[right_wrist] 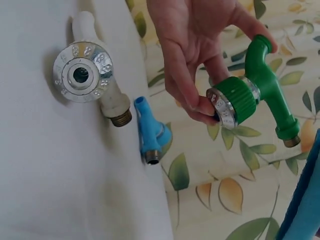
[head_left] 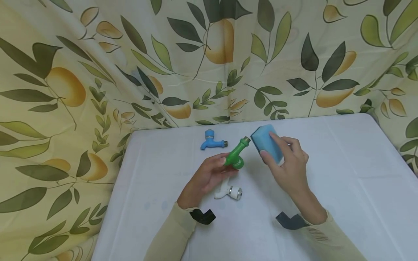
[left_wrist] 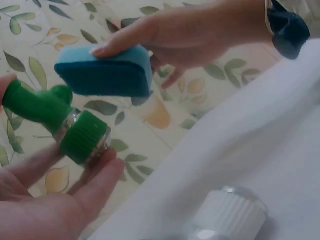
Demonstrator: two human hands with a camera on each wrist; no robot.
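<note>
Sponge [head_left: 267,139] pinched in R hand [head_left: 292,165] fingers, at 2 o'clock from green tap [head_left: 238,150], just apart. L hand [head_left: 209,172] fingers grip green tap above tabletop [head_left: 156,217]. Blue tap [head_left: 213,144] at 10 o'clock, white tap [head_left: 223,190] at 6. Prob. wipe step, no contact yet; next move likely needs sponge brought onto tap, firm L grip.

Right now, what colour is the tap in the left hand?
The tap is mostly green, showing best in the right wrist view.
</note>
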